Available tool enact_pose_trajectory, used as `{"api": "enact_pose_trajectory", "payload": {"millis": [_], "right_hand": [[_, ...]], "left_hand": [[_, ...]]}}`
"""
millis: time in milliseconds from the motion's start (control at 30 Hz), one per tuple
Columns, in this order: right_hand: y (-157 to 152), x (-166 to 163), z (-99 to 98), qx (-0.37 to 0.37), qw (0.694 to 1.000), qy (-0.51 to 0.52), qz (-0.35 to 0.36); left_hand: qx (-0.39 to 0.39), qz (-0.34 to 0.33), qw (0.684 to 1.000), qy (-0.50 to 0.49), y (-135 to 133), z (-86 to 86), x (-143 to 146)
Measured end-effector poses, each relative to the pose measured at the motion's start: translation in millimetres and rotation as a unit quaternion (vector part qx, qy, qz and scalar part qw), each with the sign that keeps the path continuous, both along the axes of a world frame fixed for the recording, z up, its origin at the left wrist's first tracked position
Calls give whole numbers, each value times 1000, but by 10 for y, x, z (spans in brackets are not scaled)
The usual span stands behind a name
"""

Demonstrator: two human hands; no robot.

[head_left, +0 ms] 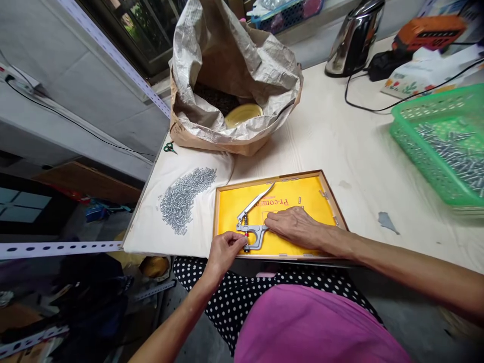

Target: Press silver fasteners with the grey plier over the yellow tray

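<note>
A pair of grey snap-fastener pliers lies on the yellow-bottomed tray, its upper handle swung away from the body. My right hand rests over the tray with its fingers curled around the other handle, which it mostly hides. Beside the jaws, my left hand has thumb and forefinger pinched together at the red and black die. Whatever those fingertips hold is too small to make out. Small metal pieces are scattered along the tray's edges and near my right hand.
Left of the tray is a heap of small metal pins, with green scissors behind it. An open woven sack holds dark contents and a yellow bowl. At right stand a green basket of metal parts, a kettle and a cable.
</note>
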State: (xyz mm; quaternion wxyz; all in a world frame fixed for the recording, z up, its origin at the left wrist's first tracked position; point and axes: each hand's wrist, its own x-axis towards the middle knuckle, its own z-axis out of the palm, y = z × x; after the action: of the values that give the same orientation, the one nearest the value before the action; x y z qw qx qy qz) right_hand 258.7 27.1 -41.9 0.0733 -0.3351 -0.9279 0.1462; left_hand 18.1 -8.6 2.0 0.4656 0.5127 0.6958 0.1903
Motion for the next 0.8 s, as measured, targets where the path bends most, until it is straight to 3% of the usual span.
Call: {"api": "enact_pose_trajectory", "payload": {"millis": [400,533,667,800], "right_hand": [[-1,-18,28,-10,1000,-13,0],[15,0,70,-27,999,-18,-12],[150,53,128,19,999,33,-12],[356,54,131,63,998,8,-13]], "left_hand": [[-66,-80,992,66,109,27,12],[-73,-70,993,59,111,50,26],[-76,-54,995,46,96,61,33],[-79,-46,994,58,89,66,38]]}}
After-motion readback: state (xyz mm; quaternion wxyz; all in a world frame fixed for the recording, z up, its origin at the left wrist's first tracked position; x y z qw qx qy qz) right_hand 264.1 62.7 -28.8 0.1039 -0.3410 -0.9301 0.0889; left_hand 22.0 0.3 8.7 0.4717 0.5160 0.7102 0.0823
